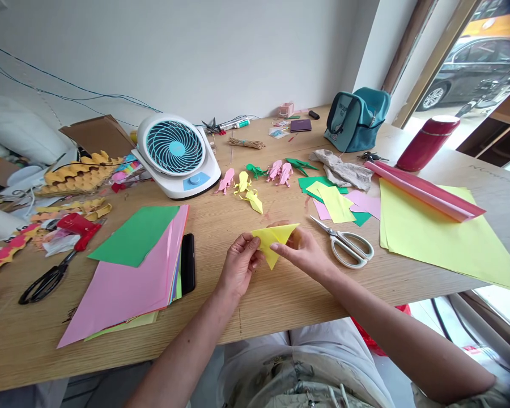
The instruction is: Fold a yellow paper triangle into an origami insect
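folded yellow paper (272,241) is in both my hands, just above the near part of the table (212,226), one point aimed down toward me. left hand (240,263): thumb and fingers pinched closed on its left side. right hand (304,252): thumb pressed on the front face near the middle, fingers behind the right side, partly hidden, so can't tell how tight.

nearby: white-handled scissors (352,249) lie just right of my right hand, blades toward the far left. beyond the paper, small folded figures in pink, yellow and green, nearest one a yellow figure (253,202). right of those, overlapping cut pieces, a yellow piece (335,204) on top, grey cloth (342,169) behind.

left side: green sheet (138,235) on a pink sheet (131,283), black phone (188,262) along the stack's right edge, fan (176,150) behind. far right: large yellow sheets (433,243) with a red roll (425,191) across the top, red bottle (427,144) behind it.
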